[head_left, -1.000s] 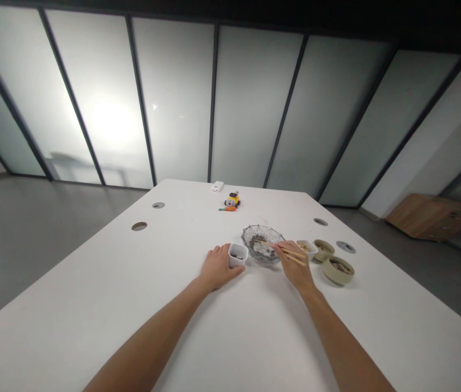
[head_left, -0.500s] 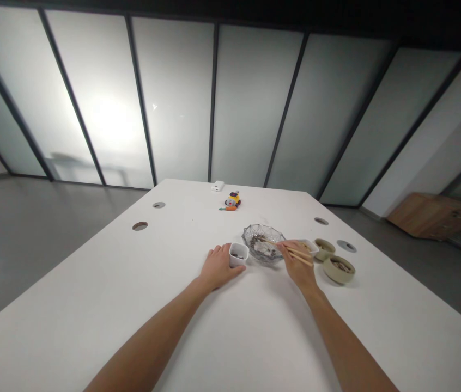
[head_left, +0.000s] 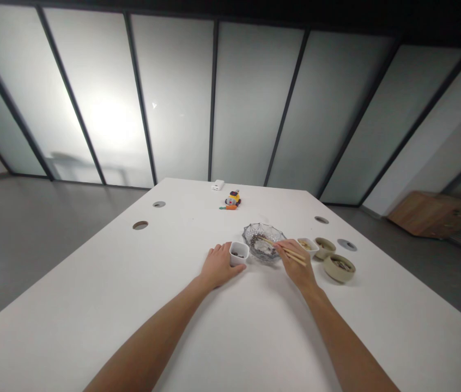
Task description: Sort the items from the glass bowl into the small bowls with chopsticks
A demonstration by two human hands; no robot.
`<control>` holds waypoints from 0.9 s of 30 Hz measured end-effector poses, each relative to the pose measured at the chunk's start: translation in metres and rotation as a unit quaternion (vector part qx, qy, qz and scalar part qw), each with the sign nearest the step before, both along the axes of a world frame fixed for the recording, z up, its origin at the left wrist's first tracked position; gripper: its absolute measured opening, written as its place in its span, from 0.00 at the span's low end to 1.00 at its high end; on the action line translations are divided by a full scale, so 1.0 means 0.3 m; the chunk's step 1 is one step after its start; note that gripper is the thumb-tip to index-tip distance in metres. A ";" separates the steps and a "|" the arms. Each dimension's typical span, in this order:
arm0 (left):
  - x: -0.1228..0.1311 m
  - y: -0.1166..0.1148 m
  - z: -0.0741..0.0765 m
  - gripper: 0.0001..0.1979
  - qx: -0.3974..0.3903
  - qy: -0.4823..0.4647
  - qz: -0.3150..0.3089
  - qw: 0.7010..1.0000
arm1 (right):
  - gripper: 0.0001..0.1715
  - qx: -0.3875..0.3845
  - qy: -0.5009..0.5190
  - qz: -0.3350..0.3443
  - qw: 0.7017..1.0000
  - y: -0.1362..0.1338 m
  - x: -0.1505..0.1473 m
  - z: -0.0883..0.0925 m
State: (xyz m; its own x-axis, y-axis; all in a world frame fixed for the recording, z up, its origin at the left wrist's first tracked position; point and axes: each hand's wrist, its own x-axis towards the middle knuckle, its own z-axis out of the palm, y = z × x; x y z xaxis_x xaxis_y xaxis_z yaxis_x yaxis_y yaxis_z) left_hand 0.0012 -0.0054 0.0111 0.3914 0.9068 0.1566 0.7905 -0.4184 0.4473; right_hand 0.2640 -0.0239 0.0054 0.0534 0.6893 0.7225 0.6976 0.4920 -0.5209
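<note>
Centrally on the tabletop (head_left: pixel 91 299), slightly toward its right edge, stood a glass bowl (head_left: pixel 260 258) with dark bits (head_left: pixel 256 239) inside. Left hand (head_left: pixel 216 267): curved about a white cup (head_left: pixel 237 261) just beside the bowl, fingers along one side and thumb low across the front. The cup was upright and held a few dark pieces. Right hand (head_left: pixel 298 272): closed on two chopsticks (head_left: pixel 295 253), which slanted over the bowl's near rim, tips down inside; whether these pinched a piece could not be told from where I stood. Toward the right edge: a white dish (head_left: pixel 312 250) and two green bowls (head_left: pixel 339 275), all with contents. Toward the far edge: a toy car (head_left: pixel 233 199), a carrot (head_left: pixel 230 207) and a white box (head_left: pixel 218 185).

Handling, by estimate: chopsticks light, stiff, best held well back from the tips; cup light and smooth, apt to slide unless steadied by its walls; bowl heavier, rigid and breakable, best lifted by opposite sides; bits small, probably hard and slippery, best pinched across the middle.
</note>
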 end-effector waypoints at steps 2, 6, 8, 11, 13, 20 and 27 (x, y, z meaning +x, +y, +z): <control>0.000 0.002 -0.003 0.26 0.004 0.000 0.000 1.000 | 0.25 0.011 -0.003 -0.017 1.000 0.000 0.006 0.008; 0.000 0.008 -0.015 0.27 0.009 -0.003 -0.002 1.000 | 0.26 0.032 0.036 -0.079 0.996 -0.005 0.020 0.036; -0.001 0.008 -0.018 0.27 0.011 -0.004 -0.003 1.000 | 0.25 0.020 0.100 -0.078 0.992 -0.014 0.019 0.054; -0.002 0.003 -0.011 0.27 0.011 -0.006 -0.003 1.000 | 0.22 -0.028 0.226 -0.009 0.974 -0.035 0.002 0.079; -0.002 -0.001 -0.004 0.26 0.012 -0.008 -0.002 1.000 | 0.21 -0.065 0.265 0.033 0.962 -0.048 -0.011 0.089; -0.004 0.001 -0.007 0.25 0.013 -0.008 -0.003 1.000 | 0.23 0.019 0.095 -0.080 0.992 -0.042 -0.001 0.073; -0.003 -0.001 0.000 0.27 0.001 -0.001 -0.001 1.000 | 0.22 0.022 0.003 -0.026 0.999 0.007 -0.009 0.013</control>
State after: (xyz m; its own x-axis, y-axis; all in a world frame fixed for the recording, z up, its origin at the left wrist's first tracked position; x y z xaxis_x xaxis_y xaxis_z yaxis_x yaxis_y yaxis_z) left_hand 0.0003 -0.0057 0.0110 0.3932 0.9057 0.1585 0.7884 -0.4209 0.4486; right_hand 0.2611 -0.0219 0.0093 0.0919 0.6534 0.7514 0.7197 0.4780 -0.5036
